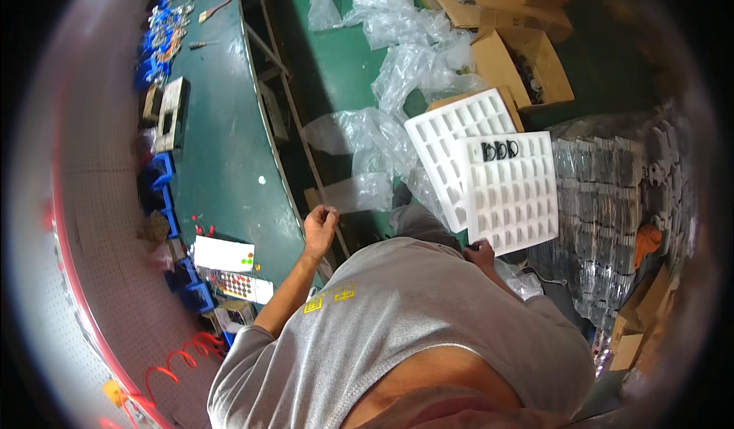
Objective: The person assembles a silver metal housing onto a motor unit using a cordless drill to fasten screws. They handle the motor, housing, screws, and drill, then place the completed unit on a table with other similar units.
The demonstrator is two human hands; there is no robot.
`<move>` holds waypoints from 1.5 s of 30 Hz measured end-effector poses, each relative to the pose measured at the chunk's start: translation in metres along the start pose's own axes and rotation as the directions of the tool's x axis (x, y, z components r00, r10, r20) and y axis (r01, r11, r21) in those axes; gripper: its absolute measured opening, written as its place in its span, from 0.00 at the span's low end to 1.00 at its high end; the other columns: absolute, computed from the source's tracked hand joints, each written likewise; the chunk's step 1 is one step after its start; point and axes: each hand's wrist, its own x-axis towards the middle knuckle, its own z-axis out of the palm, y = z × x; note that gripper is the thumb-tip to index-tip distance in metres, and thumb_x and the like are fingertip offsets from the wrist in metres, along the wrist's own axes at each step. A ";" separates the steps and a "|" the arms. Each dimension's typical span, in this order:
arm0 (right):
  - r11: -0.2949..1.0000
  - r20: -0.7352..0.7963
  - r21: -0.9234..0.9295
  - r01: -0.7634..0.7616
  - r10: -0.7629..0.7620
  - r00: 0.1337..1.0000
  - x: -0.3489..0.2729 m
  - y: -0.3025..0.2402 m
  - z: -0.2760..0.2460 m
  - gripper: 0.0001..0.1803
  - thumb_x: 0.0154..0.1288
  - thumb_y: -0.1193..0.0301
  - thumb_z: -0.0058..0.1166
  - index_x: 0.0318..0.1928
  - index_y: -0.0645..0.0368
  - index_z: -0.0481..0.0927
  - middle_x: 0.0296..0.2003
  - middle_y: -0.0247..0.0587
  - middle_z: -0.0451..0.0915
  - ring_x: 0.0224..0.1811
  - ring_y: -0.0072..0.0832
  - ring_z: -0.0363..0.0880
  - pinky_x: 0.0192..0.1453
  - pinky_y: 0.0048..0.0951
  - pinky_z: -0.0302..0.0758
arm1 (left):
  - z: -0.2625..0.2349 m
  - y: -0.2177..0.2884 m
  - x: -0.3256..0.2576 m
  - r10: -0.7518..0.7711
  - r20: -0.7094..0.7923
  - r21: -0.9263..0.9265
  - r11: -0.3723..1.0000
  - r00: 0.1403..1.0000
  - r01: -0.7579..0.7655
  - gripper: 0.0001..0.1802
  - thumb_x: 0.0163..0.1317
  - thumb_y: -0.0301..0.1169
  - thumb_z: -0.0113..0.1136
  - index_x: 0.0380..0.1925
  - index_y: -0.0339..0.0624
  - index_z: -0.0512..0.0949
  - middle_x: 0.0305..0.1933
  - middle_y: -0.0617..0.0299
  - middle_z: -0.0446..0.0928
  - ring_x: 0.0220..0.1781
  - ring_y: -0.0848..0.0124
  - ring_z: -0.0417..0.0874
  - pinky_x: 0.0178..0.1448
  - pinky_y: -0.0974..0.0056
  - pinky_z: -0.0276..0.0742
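My left hand [321,230] is raised beside the workbench edge, fingers pinched together. A clear plastic bag [361,194] stretches to the right from its fingertips and appears held at one corner. My right hand [480,253] is closed on the near-left corner of a white foam tray [511,192] with rows of slots. Three small black parts [501,151] sit in slots of its far row. Partly beneath that tray is a second white slotted tray [440,142].
A long green workbench [222,115] runs along the left, with hand tools, blue bins [164,170] and a white sheet [224,254]. Loose plastic wrap [413,69] covers the green floor ahead. Cardboard boxes [554,54] stand far right; wrapped stacked parts [596,199] are at right.
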 end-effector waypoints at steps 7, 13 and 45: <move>0.984 -0.015 0.086 -0.157 0.159 0.987 0.044 -0.015 0.019 0.31 0.37 0.55 0.78 0.41 0.59 0.81 0.39 0.49 0.86 0.44 0.45 0.85 0.51 0.42 0.80 | 0.010 0.062 0.094 0.008 0.161 0.286 0.957 0.987 -0.054 0.11 0.66 0.31 0.58 0.38 0.33 0.81 0.30 0.63 0.80 0.32 0.74 0.77 0.38 0.68 0.76; 0.896 -0.141 0.430 -0.110 0.187 0.972 0.150 -0.122 0.002 0.29 0.43 0.59 0.76 0.43 0.62 0.82 0.38 0.45 0.84 0.41 0.33 0.84 0.47 0.35 0.80 | -0.029 0.050 0.163 -0.077 0.057 0.594 0.804 0.995 0.028 0.15 0.58 0.36 0.61 0.37 0.36 0.84 0.35 0.51 0.85 0.38 0.59 0.87 0.46 0.58 0.81; 0.492 -0.029 0.579 -0.650 0.809 0.587 0.101 -0.464 0.176 0.33 0.41 0.57 0.77 0.47 0.61 0.81 0.39 0.50 0.86 0.42 0.42 0.86 0.48 0.39 0.81 | 0.096 0.284 0.779 -0.092 0.810 0.459 0.715 0.579 -0.528 0.12 0.65 0.35 0.60 0.40 0.38 0.83 0.28 0.62 0.81 0.23 0.74 0.78 0.28 0.66 0.76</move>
